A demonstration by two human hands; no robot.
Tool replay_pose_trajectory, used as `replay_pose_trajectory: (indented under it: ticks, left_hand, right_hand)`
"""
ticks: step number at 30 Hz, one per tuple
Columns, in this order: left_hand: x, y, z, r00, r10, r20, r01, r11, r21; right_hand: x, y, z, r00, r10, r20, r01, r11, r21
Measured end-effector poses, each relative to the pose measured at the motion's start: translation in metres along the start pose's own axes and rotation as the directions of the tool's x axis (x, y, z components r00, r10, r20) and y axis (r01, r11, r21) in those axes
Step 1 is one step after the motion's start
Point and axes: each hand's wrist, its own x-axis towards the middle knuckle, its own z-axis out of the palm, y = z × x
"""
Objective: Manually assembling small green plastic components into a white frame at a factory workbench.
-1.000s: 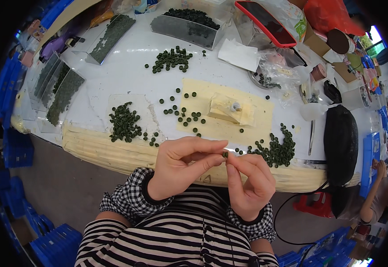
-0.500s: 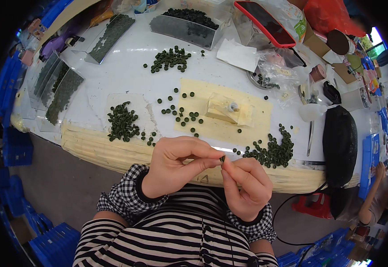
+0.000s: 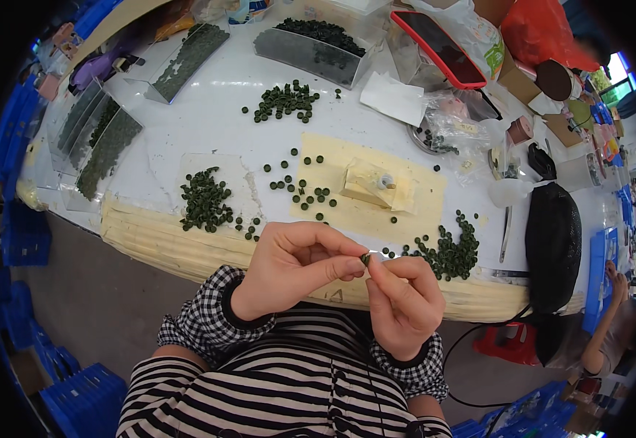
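At the table's near edge my left hand [image 3: 296, 266] pinches a small dark green piece [image 3: 365, 258] between thumb and fingers. My right hand [image 3: 409, 299] is closed against the same piece from the other side, its fingertips meeting my left ones. Most of the piece is hidden by the fingers. Just beyond my left hand lies a heap of dark green curved pieces [image 3: 205, 201]. A heap of small round dark green pieces [image 3: 455, 248] is past my right hand. Ahead, a pale block [image 3: 368, 184] with a small grey peg on top rests on yellow paper [image 3: 325, 150].
Another heap of round green pieces [image 3: 285, 102] lies farther off, before a clear bin [image 3: 307, 58] of dark pieces. A red-edged phone [image 3: 438, 47] leans at the back right, near white paper [image 3: 392, 98]. A black bag [image 3: 554, 244] stands at the right; a co-worker's arm [image 3: 606, 321] shows beyond.
The fingertips have shifted slightly around the piece, and the left thumb sits a little farther back. The view has moved slightly. The heaps stay as they were.
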Motion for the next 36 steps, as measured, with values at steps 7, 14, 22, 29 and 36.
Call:
replay_pose_trajectory:
  ticks: [7,14,22,29,36]
  left_hand:
    - [0.0041,-0.0002,-0.0045,0.939,0.315,0.136,-0.342,0.827,0.445]
    - [0.0009,-0.0002,-0.0018,0.984,0.174,0.047,-0.18,0.962,0.206]
    - [0.0007,-0.0007,-0.0029,0.991,0.121,0.057,-0.129,0.977,0.171]
    - [0.0004,-0.0007,-0.0033,0.992,0.11,0.055,-0.118,0.979,0.167]
    - [-0.0003,-0.0019,-0.0032,0.996,0.076,0.048,-0.082,0.986,0.145]
  right_hand:
    - [-0.0038,0.0081,0.0029,1.0,0.011,0.002,-0.011,0.995,0.094]
    - [-0.0028,0.0034,0.0005,0.999,0.026,0.029,-0.028,0.997,0.071]
    - [-0.0018,0.0041,-0.0015,0.999,0.02,0.026,-0.021,0.999,0.044]
    - [-0.0021,0.006,-0.0029,0.998,-0.017,0.052,0.015,0.999,0.036]
    - [-0.0005,0.0082,-0.0041,0.995,-0.07,0.067,0.068,0.997,0.028]
